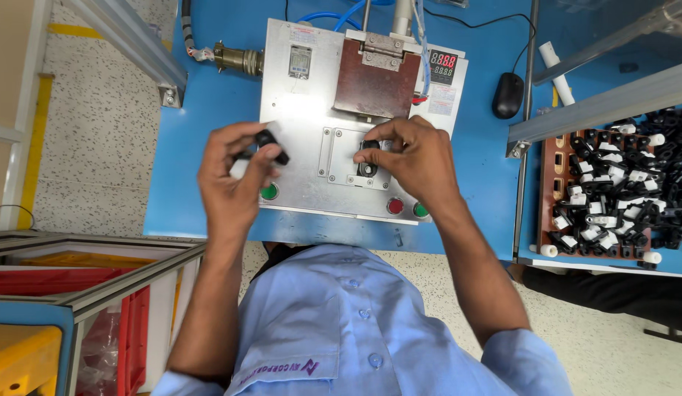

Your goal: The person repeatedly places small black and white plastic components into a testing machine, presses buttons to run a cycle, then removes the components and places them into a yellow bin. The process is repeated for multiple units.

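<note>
Landmark: the grey metal box [304, 117] on the blue table [209, 147].
Left hand: the left hand [235, 172] is over the box's left edge, fingers pinched on a small black part [271, 145].
Held part: its long side slants down toward the right, toward the box's middle.
Right hand: the right hand [414, 158] is over the box's middle, fingertips pinched on another black part [367, 158] in the square plate [341, 158].
Seated part: it stands up and down, just right of the held part.
Nearer hand: the right hand.
Buttons: green button [268, 192] and red button [395, 206] on the box's front.
</note>
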